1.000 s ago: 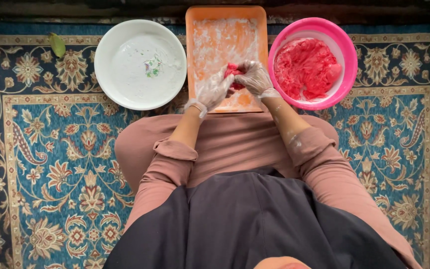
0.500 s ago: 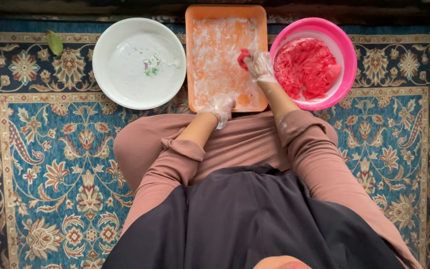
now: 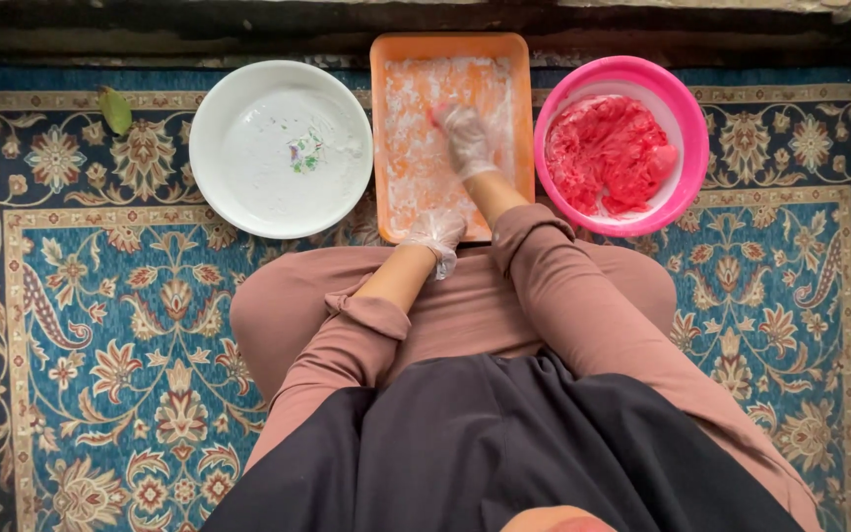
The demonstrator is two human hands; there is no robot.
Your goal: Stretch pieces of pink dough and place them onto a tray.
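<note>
An orange tray (image 3: 519, 79) dusted with white flour lies on the carpet in front of my knees. My right hand (image 3: 467, 138), in a thin clear glove, rests on the tray's floured middle. Its fingers hold a small red lump (image 3: 437, 115) down against the flour, and only a bit of the lump shows. My left hand (image 3: 435, 236), also gloved, hangs loosely curled at the tray's near edge with nothing in it. A pink bowl (image 3: 687, 167) to the right of the tray holds a mass of red paste (image 3: 603, 153).
A white plate (image 3: 248, 197) with a floury film and a few small specks sits left of the tray. A green leaf (image 3: 115, 110) lies on the patterned blue carpet (image 3: 100, 325) beyond the plate. A dark ledge (image 3: 248, 30) runs along the far edge.
Both hands were together on the red lump over the tray's near right part. My right hand has carried it up and left onto the flour, and my left hand has drawn back to the near edge.
</note>
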